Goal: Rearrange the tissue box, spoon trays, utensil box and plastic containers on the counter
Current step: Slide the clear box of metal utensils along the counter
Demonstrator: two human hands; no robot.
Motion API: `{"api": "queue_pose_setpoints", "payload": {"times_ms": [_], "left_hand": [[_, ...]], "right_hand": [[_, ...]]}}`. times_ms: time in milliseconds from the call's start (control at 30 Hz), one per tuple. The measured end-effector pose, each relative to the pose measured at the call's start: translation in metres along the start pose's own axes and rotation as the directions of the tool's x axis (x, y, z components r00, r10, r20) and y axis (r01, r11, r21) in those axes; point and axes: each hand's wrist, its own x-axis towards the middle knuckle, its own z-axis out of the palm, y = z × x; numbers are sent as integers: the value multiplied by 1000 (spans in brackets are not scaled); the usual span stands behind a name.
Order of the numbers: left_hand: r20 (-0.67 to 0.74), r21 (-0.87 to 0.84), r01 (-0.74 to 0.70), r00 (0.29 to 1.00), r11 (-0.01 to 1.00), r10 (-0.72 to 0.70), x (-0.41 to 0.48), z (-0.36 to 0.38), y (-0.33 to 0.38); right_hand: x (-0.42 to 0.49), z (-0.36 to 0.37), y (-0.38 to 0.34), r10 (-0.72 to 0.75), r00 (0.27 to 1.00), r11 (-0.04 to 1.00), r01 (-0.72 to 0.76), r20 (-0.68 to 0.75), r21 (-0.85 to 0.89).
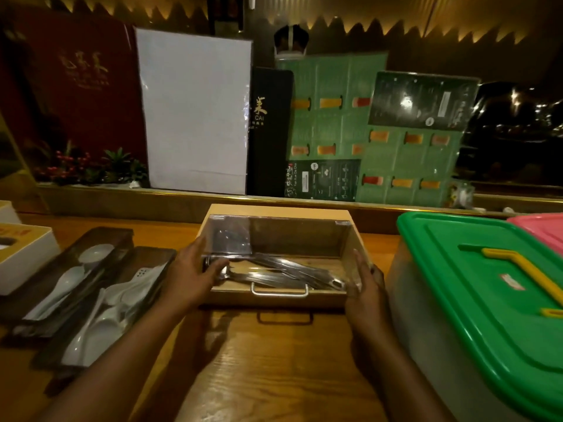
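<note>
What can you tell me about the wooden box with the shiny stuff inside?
The utensil box is light wood with a clear plastic lid and a metal handle on its front. Metal utensils lie flat inside. It sits level on the wooden counter, between the spoon trays and a green-lidded container. The left hand and right hand grip its sides.

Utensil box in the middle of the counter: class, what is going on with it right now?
A person grips the wooden utensil box with both hands, the left hand on its left side and the right hand on its right. Metal utensils lie inside under a clear lid. Two spoon trays sit to its left, a tissue box beyond them, and a green-lidded container to its right.
</note>
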Motion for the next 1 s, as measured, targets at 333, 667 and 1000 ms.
{"api": "queue_pose_setpoints", "payload": {"times_ms": [333, 667, 1000], "left_hand": [[-33, 92, -178, 983, 980, 181, -79, -4, 31], [189, -10, -325, 928, 946, 321, -207, 15, 92], [347, -149, -422, 824, 894, 447, -260, 67, 183]], "right_hand": [[-68, -61, -28, -127, 984, 991, 131, 126, -26], [-157, -196, -63, -470, 877, 869, 479, 101, -120], [-143, -326, 17, -58, 993, 900, 7, -103, -435]]}}
